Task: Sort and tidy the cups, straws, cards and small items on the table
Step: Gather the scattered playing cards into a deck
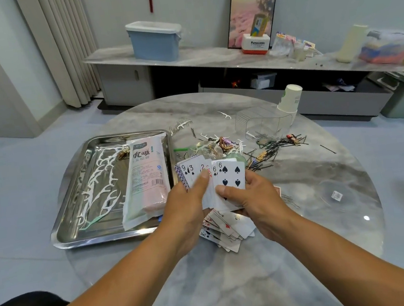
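Both hands pinching a fan of cards (214,176) above the round table (301,186), left hand (189,200) thumb on top, right hand (254,197) gripping the six of spades, more cards (227,231) piled underneath, metal tray (83,233) with straw pack (145,180) beside them

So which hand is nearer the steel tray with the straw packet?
Left. The left hand grips the fanned playing cards right beside the rectangular steel tray's near right corner; the right hand holds the same cards on the side away from it.
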Demonstrator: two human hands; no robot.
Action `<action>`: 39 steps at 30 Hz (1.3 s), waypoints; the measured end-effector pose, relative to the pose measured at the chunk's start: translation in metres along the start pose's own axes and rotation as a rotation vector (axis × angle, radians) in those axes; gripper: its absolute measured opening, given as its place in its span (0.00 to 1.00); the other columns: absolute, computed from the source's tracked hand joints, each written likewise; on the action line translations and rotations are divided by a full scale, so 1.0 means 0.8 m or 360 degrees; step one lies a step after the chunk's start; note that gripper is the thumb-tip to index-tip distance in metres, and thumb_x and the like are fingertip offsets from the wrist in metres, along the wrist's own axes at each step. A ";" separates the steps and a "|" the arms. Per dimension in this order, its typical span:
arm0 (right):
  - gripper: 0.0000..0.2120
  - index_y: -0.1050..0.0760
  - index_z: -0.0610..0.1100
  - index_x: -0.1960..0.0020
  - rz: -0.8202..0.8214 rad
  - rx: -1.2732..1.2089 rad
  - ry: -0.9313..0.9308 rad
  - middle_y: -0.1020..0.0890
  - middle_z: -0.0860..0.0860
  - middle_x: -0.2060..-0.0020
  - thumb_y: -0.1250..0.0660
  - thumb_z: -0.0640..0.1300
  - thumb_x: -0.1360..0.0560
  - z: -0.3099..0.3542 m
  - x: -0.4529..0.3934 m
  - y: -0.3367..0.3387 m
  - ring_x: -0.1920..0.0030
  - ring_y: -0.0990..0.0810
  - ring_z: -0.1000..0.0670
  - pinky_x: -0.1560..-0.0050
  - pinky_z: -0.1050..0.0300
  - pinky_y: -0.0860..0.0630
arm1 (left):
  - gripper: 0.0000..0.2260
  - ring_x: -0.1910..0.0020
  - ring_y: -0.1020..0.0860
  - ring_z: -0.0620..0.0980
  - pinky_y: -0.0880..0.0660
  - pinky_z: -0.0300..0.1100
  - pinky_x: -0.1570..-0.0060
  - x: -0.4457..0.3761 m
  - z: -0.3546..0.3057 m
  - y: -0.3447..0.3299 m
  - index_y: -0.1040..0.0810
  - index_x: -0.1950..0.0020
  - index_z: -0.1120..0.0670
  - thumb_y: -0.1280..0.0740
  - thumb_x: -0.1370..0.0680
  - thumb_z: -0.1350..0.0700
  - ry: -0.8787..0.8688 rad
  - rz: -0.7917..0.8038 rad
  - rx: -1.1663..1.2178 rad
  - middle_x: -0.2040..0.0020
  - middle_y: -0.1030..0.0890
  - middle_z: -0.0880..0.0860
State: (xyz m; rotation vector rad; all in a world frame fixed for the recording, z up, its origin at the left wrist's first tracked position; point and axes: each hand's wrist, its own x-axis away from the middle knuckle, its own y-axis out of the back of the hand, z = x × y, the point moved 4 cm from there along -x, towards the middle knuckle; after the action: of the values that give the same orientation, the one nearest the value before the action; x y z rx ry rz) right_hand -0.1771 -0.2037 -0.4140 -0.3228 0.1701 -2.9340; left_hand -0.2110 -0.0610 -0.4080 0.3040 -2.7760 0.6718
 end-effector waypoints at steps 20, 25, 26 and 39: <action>0.16 0.21 0.48 0.40 -0.0274 0.0073 0.0101 0.13 0.50 0.50 0.25 0.37 0.25 0.003 -0.005 0.012 0.52 0.13 0.48 0.54 0.49 0.15 | 0.03 0.54 0.14 0.51 0.17 0.48 0.57 -0.013 0.003 0.015 0.19 0.46 0.51 0.32 0.19 0.56 -0.0123 -0.0262 0.0005 0.52 0.13 0.51; 0.17 0.30 0.54 0.36 -0.0318 0.0541 -0.0062 0.18 0.52 0.46 0.38 0.35 0.19 -0.005 -0.014 0.029 0.52 0.18 0.53 0.69 0.62 0.21 | 0.08 0.47 0.17 0.55 0.18 0.57 0.46 -0.021 -0.016 0.039 0.21 0.40 0.55 0.32 0.18 0.57 -0.0179 -0.0598 0.0099 0.46 0.16 0.54; 0.20 0.32 0.55 0.34 -0.0220 0.0708 -0.0097 0.20 0.53 0.46 0.40 0.34 0.19 -0.011 -0.012 0.027 0.52 0.20 0.55 0.68 0.63 0.22 | 0.09 0.46 0.18 0.55 0.18 0.55 0.49 -0.022 -0.019 0.040 0.22 0.39 0.57 0.33 0.18 0.58 -0.0165 -0.0597 0.0167 0.45 0.17 0.54; 0.13 0.18 0.50 0.38 -0.0347 0.1115 0.0228 0.15 0.51 0.47 0.39 0.48 0.17 -0.006 -0.002 0.009 0.52 0.16 0.51 0.55 0.52 0.20 | 0.05 0.51 0.15 0.53 0.18 0.54 0.50 -0.016 -0.009 0.026 0.22 0.45 0.56 0.34 0.19 0.64 0.0042 -0.0250 0.0093 0.52 0.14 0.53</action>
State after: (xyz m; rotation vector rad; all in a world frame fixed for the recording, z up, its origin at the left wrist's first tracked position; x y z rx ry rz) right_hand -0.1751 -0.2100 -0.4198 -0.0203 -0.9028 -2.9802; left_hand -0.2027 -0.0377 -0.4141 0.5154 -2.6764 0.7128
